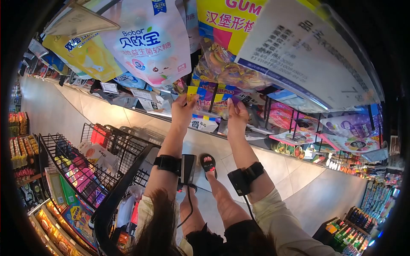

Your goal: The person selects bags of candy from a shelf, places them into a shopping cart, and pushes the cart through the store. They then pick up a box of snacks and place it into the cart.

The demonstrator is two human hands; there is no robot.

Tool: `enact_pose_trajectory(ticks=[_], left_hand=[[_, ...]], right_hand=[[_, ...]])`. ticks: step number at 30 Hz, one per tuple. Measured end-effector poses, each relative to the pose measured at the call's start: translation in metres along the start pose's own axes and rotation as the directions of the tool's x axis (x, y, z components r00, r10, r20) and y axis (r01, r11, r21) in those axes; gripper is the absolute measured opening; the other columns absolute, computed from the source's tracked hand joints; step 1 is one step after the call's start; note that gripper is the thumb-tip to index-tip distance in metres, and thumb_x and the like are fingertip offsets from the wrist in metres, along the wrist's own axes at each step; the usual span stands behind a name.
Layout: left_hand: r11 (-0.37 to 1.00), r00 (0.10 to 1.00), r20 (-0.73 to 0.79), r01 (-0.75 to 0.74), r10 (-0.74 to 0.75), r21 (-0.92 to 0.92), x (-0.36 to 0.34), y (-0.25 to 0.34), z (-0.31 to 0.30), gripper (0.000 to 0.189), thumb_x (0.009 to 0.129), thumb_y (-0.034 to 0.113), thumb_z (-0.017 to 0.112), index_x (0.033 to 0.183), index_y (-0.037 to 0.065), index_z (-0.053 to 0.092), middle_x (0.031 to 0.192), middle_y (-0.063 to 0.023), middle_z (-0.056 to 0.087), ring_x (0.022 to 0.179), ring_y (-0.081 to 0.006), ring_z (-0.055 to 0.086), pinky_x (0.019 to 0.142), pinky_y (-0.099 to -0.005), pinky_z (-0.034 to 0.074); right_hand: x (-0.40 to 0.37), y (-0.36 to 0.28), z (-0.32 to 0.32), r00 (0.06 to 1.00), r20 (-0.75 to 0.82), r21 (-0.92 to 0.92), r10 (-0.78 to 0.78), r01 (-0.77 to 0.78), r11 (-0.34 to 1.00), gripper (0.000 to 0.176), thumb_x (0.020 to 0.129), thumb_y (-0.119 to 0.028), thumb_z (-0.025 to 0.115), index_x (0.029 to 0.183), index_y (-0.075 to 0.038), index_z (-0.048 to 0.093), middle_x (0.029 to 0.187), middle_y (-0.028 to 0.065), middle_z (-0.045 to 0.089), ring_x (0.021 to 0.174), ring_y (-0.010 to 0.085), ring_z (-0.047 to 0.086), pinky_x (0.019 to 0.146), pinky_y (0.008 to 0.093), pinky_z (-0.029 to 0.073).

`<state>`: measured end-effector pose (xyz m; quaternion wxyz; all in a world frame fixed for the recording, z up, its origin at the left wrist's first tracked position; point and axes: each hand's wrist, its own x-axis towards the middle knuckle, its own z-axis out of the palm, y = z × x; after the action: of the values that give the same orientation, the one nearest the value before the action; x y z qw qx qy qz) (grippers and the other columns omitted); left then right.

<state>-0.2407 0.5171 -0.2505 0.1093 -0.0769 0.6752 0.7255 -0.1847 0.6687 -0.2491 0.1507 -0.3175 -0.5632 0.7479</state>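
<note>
A purple and yellow candy bag (203, 103) with large printed letters hangs among the black hooks of the shelf. My left hand (183, 109) pinches its left edge between thumb and fingers. At its right side, the fingers of my right hand (237, 113) close on the edge. Just above hangs a clear-fronted bag of gummy candy (230, 68) with a yellow and pink top. To its left is a large pale bag of soft candy (147, 47). A big price tag (307, 55) covers part of the upper right.
A black wire shopping cart (102, 166) holding several packages stands at my left. Hooks with pink and purple candy bags (294, 117) run to the right. Shelves of goods (21, 149) line the far left, and bottles (348, 230) stand at the lower right.
</note>
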Motion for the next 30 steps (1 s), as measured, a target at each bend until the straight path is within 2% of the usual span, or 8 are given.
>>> enact_pose_trajectory(ticks=[2, 5, 8, 11, 13, 17, 22, 30], left_hand=[[0.988, 0.99, 0.04, -0.136, 0.134, 0.067, 0.004, 0.0, 0.003, 0.027, 0.088, 0.009, 0.059, 0.114, 0.001, 0.056, 0.094, -0.0068, 0.063, 0.079, -0.0086, 0.054, 0.066, -0.0225, 0.042], [0.991, 0.998, 0.018, -0.053, 0.055, -0.121, 0.003, 0.018, 0.01, 0.038, 0.089, 0.006, 0.053, 0.127, 0.007, 0.045, 0.1, -0.0064, 0.06, 0.085, -0.0108, 0.053, 0.073, -0.0253, 0.042], [0.982, 0.98, 0.123, 0.169, -0.159, -0.082, 0.003, 0.041, 0.007, 0.04, 0.089, 0.002, 0.05, 0.128, 0.009, 0.041, 0.098, -0.0053, 0.058, 0.086, -0.0127, 0.052, 0.079, -0.0261, 0.04], [1.0, 0.983, 0.182, -0.021, 0.02, 0.002, 0.016, 0.028, 0.001, 0.031, 0.089, 0.001, 0.05, 0.119, 0.006, 0.046, 0.093, -0.0043, 0.056, 0.086, -0.0118, 0.051, 0.079, -0.0247, 0.04], [0.999, 0.984, 0.176, -0.035, 0.027, 0.04, 0.016, 0.023, -0.003, 0.027, 0.089, 0.002, 0.05, 0.116, 0.005, 0.047, 0.095, -0.0049, 0.056, 0.088, -0.0118, 0.052, 0.08, -0.0241, 0.04], [1.0, 0.993, 0.118, 0.007, -0.003, -0.029, 0.003, 0.029, -0.003, 0.022, 0.091, 0.003, 0.049, 0.113, 0.002, 0.05, 0.103, -0.0062, 0.057, 0.097, -0.0115, 0.053, 0.086, -0.0235, 0.039], [0.998, 0.99, 0.132, -0.036, 0.043, -0.055, 0.0, 0.029, -0.002, 0.029, 0.092, 0.004, 0.048, 0.121, 0.002, 0.048, 0.111, -0.0086, 0.057, 0.104, -0.0129, 0.052, 0.09, -0.0239, 0.038], [1.0, 0.99, 0.137, -0.025, 0.027, -0.012, 0.003, 0.02, -0.007, 0.037, 0.092, 0.006, 0.049, 0.128, 0.002, 0.046, 0.11, -0.0024, 0.056, 0.093, -0.0086, 0.05, 0.083, -0.0198, 0.038]], right_hand=[[0.002, 0.0, -0.001, 0.998, -0.014, -0.064, 0.059, -0.059, 0.996, 0.027, 0.087, -0.011, 0.061, 0.112, 0.0, 0.055, 0.094, 0.0017, 0.059, 0.084, 0.0063, 0.052, 0.076, 0.0186, 0.04], [-0.001, -0.009, 0.001, 0.99, -0.029, -0.164, -0.138, 0.132, 0.978, 0.035, 0.087, -0.011, 0.06, 0.119, -0.001, 0.048, 0.097, 0.003, 0.057, 0.082, 0.0068, 0.049, 0.074, 0.0188, 0.04], [0.0, -0.013, 0.002, 0.971, -0.031, -0.272, -0.236, 0.219, 0.937, 0.037, 0.087, -0.012, 0.061, 0.118, -0.002, 0.045, 0.094, 0.0019, 0.053, 0.076, 0.0075, 0.044, 0.071, 0.0199, 0.039], [0.005, -0.008, -0.001, 0.959, -0.006, -0.234, -0.282, 0.273, 0.933, 0.03, 0.086, -0.016, 0.062, 0.11, -0.002, 0.051, 0.084, 0.0007, 0.051, 0.069, 0.008, 0.037, 0.068, 0.0213, 0.037], [0.012, 0.007, -0.014, 0.959, 0.06, -0.552, -0.277, 0.263, 0.792, 0.027, 0.087, -0.021, 0.061, 0.105, -0.001, 0.056, 0.081, 0.001, 0.052, 0.068, 0.0086, 0.038, 0.067, 0.0221, 0.037], [-0.002, -0.004, -0.01, 0.958, 0.024, -0.555, -0.287, 0.251, 0.793, 0.024, 0.089, -0.024, 0.058, 0.098, -0.001, 0.06, 0.077, 0.0012, 0.054, 0.069, 0.009, 0.042, 0.066, 0.023, 0.037], [-0.006, -0.022, 0.005, 0.963, 0.065, -0.081, -0.26, 0.265, 0.961, 0.042, 0.091, -0.028, 0.056, 0.122, -0.002, 0.047, 0.118, 0.0105, 0.052, 0.105, 0.0146, 0.048, 0.089, 0.0252, 0.036], [0.029, -0.027, 0.016, 0.993, -0.038, -0.136, -0.113, 0.107, 0.985, 0.042, 0.09, -0.019, 0.056, 0.128, -0.003, 0.044, 0.12, 0.0094, 0.052, 0.108, 0.0164, 0.047, 0.093, 0.0296, 0.034]])
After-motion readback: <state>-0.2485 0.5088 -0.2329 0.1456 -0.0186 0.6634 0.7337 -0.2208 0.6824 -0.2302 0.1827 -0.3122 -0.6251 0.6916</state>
